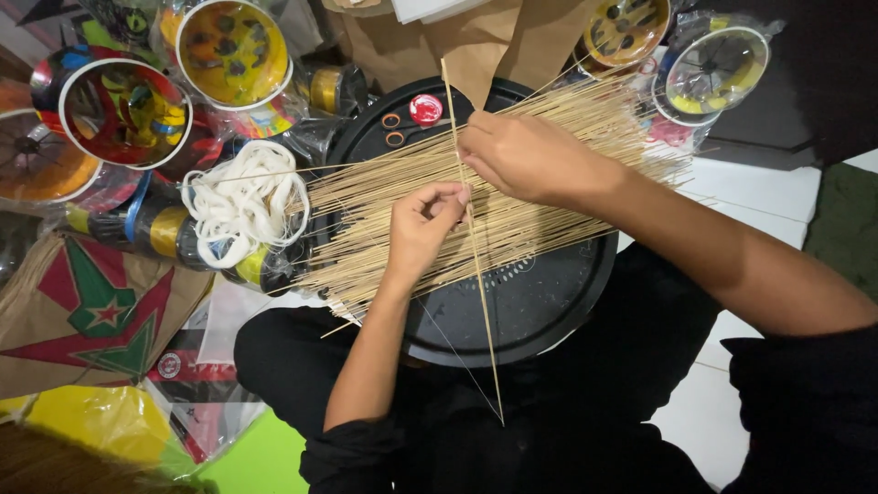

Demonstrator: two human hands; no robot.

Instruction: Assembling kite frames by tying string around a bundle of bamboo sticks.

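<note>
A thin bamboo stick [481, 284] stands nearly upright across the middle of the view, from above the tray down to my lap. My left hand [422, 224] pinches it between thumb and fingers at its middle. My right hand [521, 155] grips the same stick higher up, fingers curled around it. Under both hands lies a spread pile of many thin bamboo sticks [384, 220] on a round black tray [549, 302]. A fine thread runs from the stick's lower part toward its tip.
Small scissors [395, 128] and a red round tape roll [425, 109] rest on the tray's far edge. A bundle of white cord [240, 201] lies left. Colourful thread spools [123, 110] are at the back, with brown paper [476, 37] and a paper kite [101, 316].
</note>
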